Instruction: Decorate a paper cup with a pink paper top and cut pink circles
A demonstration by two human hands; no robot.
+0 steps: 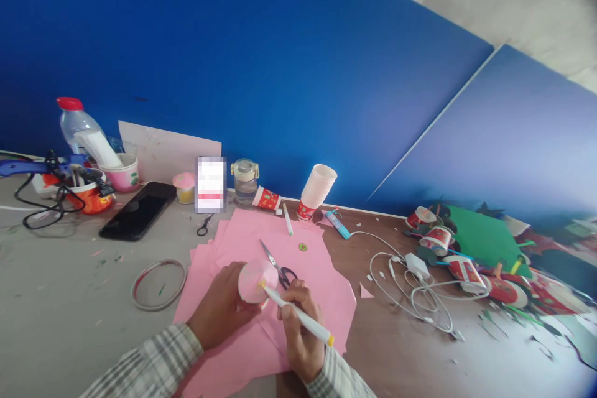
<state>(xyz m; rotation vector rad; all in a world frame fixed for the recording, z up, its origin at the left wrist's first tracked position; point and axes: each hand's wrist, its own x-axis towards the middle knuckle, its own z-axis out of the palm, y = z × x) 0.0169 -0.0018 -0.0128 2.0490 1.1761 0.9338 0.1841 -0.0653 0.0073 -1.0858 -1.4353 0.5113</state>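
Note:
My left hand (pixel 221 308) grips a small cup covered with pink paper (pixel 255 280), holding it down on a pile of pink paper sheets (pixel 321 286). My right hand (pixel 301 329) is closed round a white marker with a yellow end (pixel 303 318); its tip touches the cup's lower right edge. Black-handled scissors (pixel 278 266) lie on the pink paper just behind the cup. A small green sticker dot (pixel 303 247) sits on the paper farther back.
A black phone (pixel 137 210), wire ring (pixel 158 284), glue gun (pixel 28 166), water bottle (pixel 77 127), paper cups (pixel 317 189), small jar (pixel 245 180), white charger cable (pixel 420 286), decorated red cups (pixel 459 261) and green paper (pixel 485 239) crowd the table before a blue wall.

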